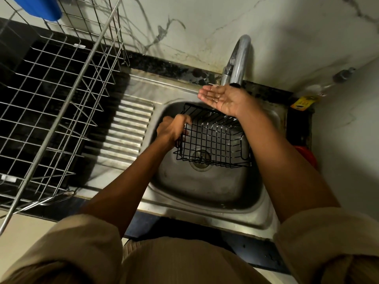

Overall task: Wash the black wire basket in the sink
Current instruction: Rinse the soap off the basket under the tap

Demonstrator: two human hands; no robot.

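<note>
Black wire basket (213, 140), rectangular and open-gridded, tilted on edge inside the stainless steel sink basin (205, 187), directly over the round drain. Gripped at its near-left end by the left hand (173, 130), fingers curled around the wires of that side. Held palm up and cupped just above the basket's far rim, the right hand (222, 98), fingers together and relaxed, nothing pinched, wet shine on the palm. Right at the heel of that hand, the spout mouth of the curved chrome faucet (239, 62), close enough to crowd any lift upward; running water not clearly visible.

Left of the left hand, the ribbed steel drainboard (129, 130), then a large silver wire dish rack (53, 99) on the black countertop (164, 66), its tall slanted frame reaching over toward the sink's left edge. Far beyond the left hand, a blue plastic item (41, 7) in the rack's top corner. Right of the right forearm, a yellow-labelled packet (303, 102) and a red rounded object (307, 156), both partly hidden, tight against the basin's right rim. Behind both hands, pale marble-patterned wall (287, 37).

Open room mostly toward the body: bare basin floor between the basket and the near sink rim. Little clearance on the basket's right, where the forearm crosses its end. Beige sleeves (82, 242) rolled above both forearms.
</note>
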